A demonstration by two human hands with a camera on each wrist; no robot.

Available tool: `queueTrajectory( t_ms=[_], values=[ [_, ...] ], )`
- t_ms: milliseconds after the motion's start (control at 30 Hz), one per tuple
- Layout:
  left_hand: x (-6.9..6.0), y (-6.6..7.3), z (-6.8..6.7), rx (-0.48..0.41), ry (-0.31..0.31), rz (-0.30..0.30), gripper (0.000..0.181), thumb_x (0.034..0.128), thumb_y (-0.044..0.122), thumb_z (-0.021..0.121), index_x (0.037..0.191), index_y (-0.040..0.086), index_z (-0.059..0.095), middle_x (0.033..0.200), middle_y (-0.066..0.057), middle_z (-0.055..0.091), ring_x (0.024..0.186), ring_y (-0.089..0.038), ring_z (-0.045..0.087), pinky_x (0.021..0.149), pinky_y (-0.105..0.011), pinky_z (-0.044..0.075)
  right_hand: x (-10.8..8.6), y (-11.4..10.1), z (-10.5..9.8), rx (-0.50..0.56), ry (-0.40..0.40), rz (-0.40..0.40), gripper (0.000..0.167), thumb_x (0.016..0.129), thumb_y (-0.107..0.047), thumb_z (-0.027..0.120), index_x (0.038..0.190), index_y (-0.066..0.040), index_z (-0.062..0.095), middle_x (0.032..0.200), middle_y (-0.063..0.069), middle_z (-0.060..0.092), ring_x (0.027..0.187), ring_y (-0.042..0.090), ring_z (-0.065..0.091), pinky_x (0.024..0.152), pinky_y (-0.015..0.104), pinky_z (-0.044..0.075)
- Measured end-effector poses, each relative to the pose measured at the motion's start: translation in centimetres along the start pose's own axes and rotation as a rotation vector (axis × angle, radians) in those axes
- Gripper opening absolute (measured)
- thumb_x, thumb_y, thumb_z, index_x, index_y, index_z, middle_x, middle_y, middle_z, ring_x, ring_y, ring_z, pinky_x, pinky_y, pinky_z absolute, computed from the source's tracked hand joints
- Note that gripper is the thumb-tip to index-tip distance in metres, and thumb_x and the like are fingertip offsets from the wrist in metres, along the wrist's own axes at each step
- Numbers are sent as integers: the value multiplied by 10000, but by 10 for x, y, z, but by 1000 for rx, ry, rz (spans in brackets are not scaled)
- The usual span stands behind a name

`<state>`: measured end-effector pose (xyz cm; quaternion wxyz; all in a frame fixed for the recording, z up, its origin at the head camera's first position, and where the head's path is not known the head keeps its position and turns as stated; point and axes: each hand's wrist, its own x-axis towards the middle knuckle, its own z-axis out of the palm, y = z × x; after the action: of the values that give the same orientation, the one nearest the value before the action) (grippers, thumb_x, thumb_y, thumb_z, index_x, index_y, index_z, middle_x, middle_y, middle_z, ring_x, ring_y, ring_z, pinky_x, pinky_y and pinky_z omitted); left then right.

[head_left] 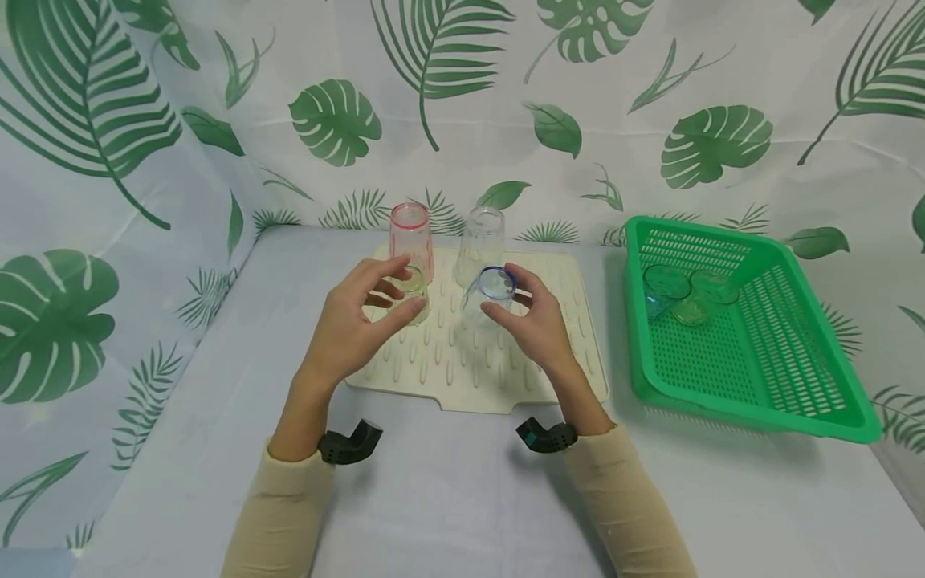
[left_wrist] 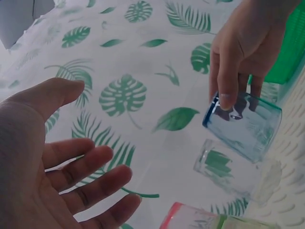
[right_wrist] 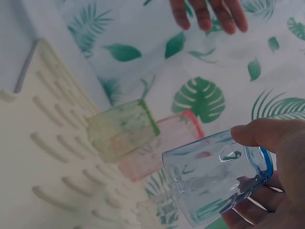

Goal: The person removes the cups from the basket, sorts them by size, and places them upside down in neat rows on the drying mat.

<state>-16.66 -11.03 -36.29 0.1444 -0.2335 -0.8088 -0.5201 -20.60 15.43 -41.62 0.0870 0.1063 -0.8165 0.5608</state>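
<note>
My right hand point(head_left: 535, 321) grips a clear blue-rimmed glass point(right_wrist: 214, 179) near its blue end, thumb on one side and fingers on the other. The glass's wider end faces the cream draining board point(head_left: 462, 381); whether it touches the board I cannot tell. My left hand point(head_left: 354, 317) hovers beside a green-tinted glass point(right_wrist: 124, 131), thumb and fingers spread and holding nothing. In the head view the fingers partly cover that glass. Behind stand a red-rimmed glass point(head_left: 411, 241) and a plain clear glass point(head_left: 482, 245), both upright on the board.
At the right stands a green plastic basket point(head_left: 759, 421) with several glass pieces point(head_left: 690, 311) in its far left corner. A white cloth with green leaves point(head_left: 462, 120) hangs behind the table. Pale cloth covers the tabletop point(head_left: 433, 498).
</note>
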Motion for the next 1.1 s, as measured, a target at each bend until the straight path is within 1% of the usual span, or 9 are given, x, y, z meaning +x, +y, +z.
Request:
queueTrajectory(
  t_ms=[100, 200, 333, 433, 633, 800, 933, 1000, 1100],
  values=[
    [-1, 1, 0, 17, -1, -16, 526, 902, 184, 740, 1401, 129, 584, 1196, -74, 651, 1017, -266, 670, 873, -462, 579, 0, 7, -1, -16, 1, 11, 700, 874, -131, 777, 1474, 4, 443, 1408, 190, 548, 1309, 339, 515, 1131, 484, 438],
    [-5, -3, -4, 45, -1, -40, 537, 903, 211, 744, 1407, 132, 578, 1200, -64, 650, 1041, -258, 668, 878, -447, 581, 2, 11, 3, -38, -5, 16, 707, 879, -135, 772, 1479, 17, 429, 1420, 198, 540, 1319, 345, 514, 1137, 484, 438],
    [-12, -13, -7, 84, -22, -80, 559, 901, 251, 750, 1411, 116, 567, 1217, -60, 643, 1071, -242, 657, 889, -463, 576, 3, 15, 6, -51, -7, 16, 709, 887, -135, 764, 1486, 22, 417, 1430, 209, 529, 1331, 353, 508, 1147, 494, 429],
    [-17, -20, -10, 123, -46, -123, 581, 900, 282, 751, 1417, 99, 556, 1233, -67, 637, 1091, -232, 646, 902, -466, 571, 4, 19, 8, -54, -9, 14, 709, 894, -137, 757, 1491, 22, 409, 1432, 216, 523, 1335, 360, 504, 1151, 504, 423],
    [-29, -37, -10, 189, -80, -207, 631, 896, 337, 755, 1428, 76, 539, 1285, -75, 622, 1149, -263, 623, 948, -464, 553, 5, 29, 13, -59, -18, 22, 706, 903, -144, 750, 1497, 11, 400, 1454, 204, 506, 1346, 360, 502, 1158, 491, 419],
    [-40, -49, -9, 238, -138, -311, 716, 893, 426, 740, 1462, 66, 495, 1418, -92, 560, 1280, -288, 560, 1046, -492, 501, 6, 35, 15, -71, -12, 34, 705, 909, -144, 745, 1505, -6, 394, 1473, 193, 497, 1362, 346, 498, 1176, 456, 406],
    [-50, -59, -9, 284, -180, -400, 797, 882, 481, 731, 1495, 58, 447, 1518, -124, 479, 1400, -333, 464, 1129, -543, 422, 6, 37, 18, -75, -14, 58, 711, 921, -153, 732, 1522, -19, 375, 1508, 192, 469, 1389, 346, 481, 1188, 437, 395],
    [-56, -65, -8, 312, -199, -420, 820, 876, 481, 737, 1500, 44, 433, 1541, -148, 451, 1431, -356, 426, 1154, -557, 389, 6, 38, 19, -65, -21, 67, 716, 925, -148, 726, 1529, -18, 363, 1528, 194, 451, 1404, 353, 469, 1191, 436, 391],
    [-64, -73, -5, 332, -219, -425, 833, 870, 451, 752, 1497, 12, 422, 1550, -185, 433, 1449, -378, 399, 1176, -557, 361, 6, 40, 21, -52, -24, 71, 714, 928, -129, 717, 1531, -8, 355, 1547, 195, 434, 1423, 355, 450, 1193, 437, 386]
  ],
)
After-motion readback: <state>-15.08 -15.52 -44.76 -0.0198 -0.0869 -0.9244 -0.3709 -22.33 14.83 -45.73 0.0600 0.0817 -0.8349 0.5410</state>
